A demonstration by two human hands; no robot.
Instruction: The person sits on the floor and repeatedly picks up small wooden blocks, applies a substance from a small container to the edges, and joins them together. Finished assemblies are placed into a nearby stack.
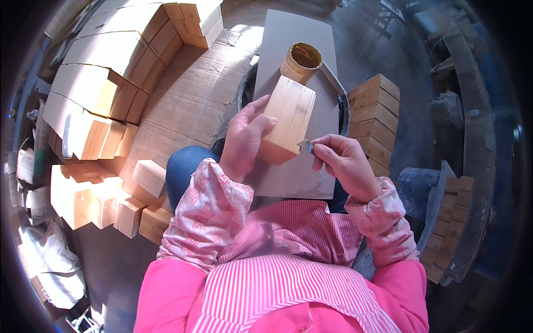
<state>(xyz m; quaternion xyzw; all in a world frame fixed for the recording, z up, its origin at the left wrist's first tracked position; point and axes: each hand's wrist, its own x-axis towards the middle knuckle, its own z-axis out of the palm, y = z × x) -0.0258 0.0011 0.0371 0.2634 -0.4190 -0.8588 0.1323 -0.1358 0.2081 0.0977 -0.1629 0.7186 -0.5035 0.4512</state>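
Note:
My left hand (247, 133) grips a pale wooden block (290, 105) by its left side, thumb on the upper face. The block is tilted over a flat grey board (300, 30) in front of me. Pinched between the thumb and fingers of my right hand (343, 161) is a small putty knife (306, 145), its pointed metal tip at the block's lower right corner. Most of the knife's handle is hidden in the hand. Just beyond the block stands a round tub (300, 69) with brownish-yellow paste smeared inside.
Wooden blocks (125, 100) are stacked on cardboard (172, 116) at the left, with more blocks (102, 202) nearer my knee. Another row of blocks (375, 116) stands right of the board. Small blocks (447, 227) lie farther right, beside a blue-grey bucket (415, 188).

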